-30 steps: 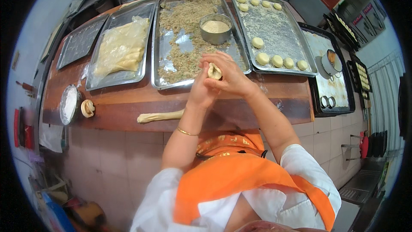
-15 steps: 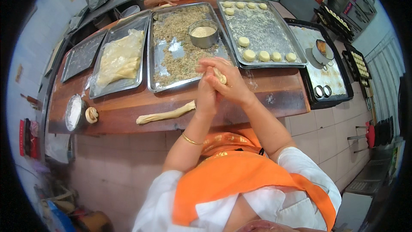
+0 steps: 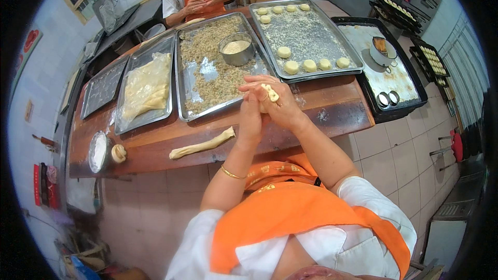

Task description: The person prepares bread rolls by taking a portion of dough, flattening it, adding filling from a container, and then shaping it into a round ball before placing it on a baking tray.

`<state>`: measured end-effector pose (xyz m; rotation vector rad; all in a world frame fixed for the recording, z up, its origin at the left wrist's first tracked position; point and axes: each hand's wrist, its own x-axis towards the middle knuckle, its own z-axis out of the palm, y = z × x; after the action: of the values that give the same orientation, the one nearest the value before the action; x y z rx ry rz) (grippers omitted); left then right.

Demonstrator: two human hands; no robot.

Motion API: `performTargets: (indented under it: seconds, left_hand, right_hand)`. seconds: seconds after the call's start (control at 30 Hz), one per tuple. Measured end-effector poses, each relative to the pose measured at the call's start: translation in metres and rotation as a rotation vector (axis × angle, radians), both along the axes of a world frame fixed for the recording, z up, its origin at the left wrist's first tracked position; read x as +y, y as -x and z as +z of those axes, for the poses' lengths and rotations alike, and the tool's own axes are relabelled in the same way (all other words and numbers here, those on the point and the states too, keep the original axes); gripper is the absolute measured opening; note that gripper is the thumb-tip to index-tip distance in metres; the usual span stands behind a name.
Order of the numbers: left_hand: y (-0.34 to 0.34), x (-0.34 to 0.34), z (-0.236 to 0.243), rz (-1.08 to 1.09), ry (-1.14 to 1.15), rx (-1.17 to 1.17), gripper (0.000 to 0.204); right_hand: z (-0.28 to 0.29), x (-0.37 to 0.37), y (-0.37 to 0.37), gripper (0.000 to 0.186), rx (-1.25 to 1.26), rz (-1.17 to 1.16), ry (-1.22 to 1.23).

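My hands are cupped together above the near edge of the wooden table. Between them is a small piece of pale dough (image 3: 269,93), its upper end poking out by the fingers of my right hand (image 3: 284,111). My left hand (image 3: 252,109) presses against the right from the other side, palm inward, hiding most of the dough. On the table to the left of my wrists lies a long rope of dough (image 3: 202,143). Just beyond my fingertips stands a large metal tray (image 3: 207,68) spread with crumbly filling, holding a round tin (image 3: 238,55) of pale crumbs.
A floured tray (image 3: 306,36) with round dough cakes sits far right, beside a black baking tray (image 3: 373,67) with a pot and ring cutters. At left are bagged dough (image 3: 148,88), a flour bowl (image 3: 99,151) and a dough lump (image 3: 119,153). Across the table, a co-worker's hands (image 3: 202,4) meet.
My hands stay clasped, and more of the dough bulges out between the right-hand fingers. The view has shifted slightly. The co-worker's hands no longer show the pale piece they held.
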<state>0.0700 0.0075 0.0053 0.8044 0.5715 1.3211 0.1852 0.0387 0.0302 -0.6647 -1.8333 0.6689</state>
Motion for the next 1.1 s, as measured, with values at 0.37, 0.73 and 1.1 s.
performTargets:
  seconds: [0.37,0.73,1.1]
  left_hand:
    - [0.011,-0.001,-0.001,-0.084,-0.061,0.237,0.048]
    - [0.009,-0.013,0.010,-0.136,-0.053,0.104,0.057]
    - [-0.009,-0.019,0.010,0.079,-0.132,0.173,0.057]
  right_hand:
    - [0.006,-0.007,-0.005,0.050,0.093,0.178,0.077]
    - [0.011,-0.013,-0.008,0.055,0.275,0.197,0.352]
    - [0.020,-0.020,-0.004,0.062,0.371,0.142,0.610]
